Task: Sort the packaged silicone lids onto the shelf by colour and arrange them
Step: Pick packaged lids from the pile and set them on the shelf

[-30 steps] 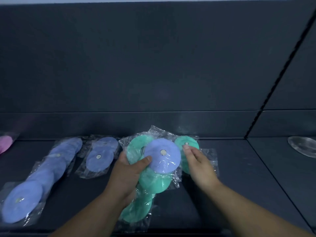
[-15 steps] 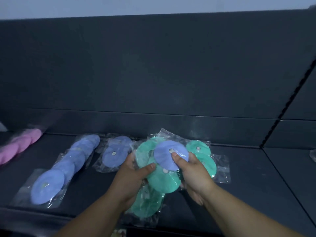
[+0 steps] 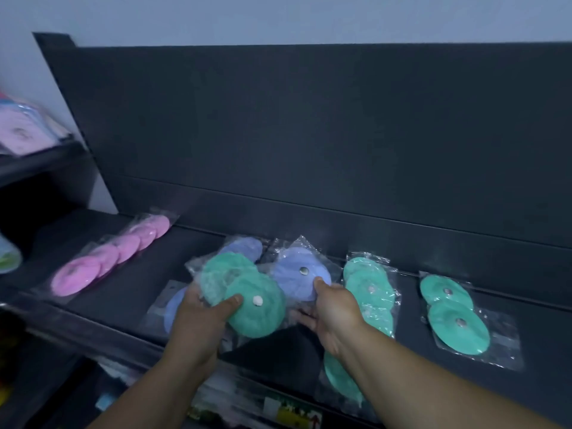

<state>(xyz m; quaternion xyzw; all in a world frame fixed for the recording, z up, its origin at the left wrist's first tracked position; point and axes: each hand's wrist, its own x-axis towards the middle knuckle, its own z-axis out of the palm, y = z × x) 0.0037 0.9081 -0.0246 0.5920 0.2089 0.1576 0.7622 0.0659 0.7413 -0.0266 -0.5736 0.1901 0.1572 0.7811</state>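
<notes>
two packs of lids are held just above the dark shelf (image 3: 544, 329): the left hand (image 3: 201, 317) grips a green pack (image 3: 247, 301), thumb on top, and the right hand (image 3: 331, 311) pinches a blue pack (image 3: 294, 278) beside it. more green packs (image 3: 370, 292) lie flat on the shelf to the right, a pink pack (image 3: 108, 258) well apart at the left.

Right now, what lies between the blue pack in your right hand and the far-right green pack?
Another green pack, flat on the shelf; the head view shows it.

Green lid pack (image 3: 263, 317), blue lid pack (image 3: 294, 283) held over shelf (image 3: 139, 274); pink pack (image 3: 102, 261) flat left.
</notes>
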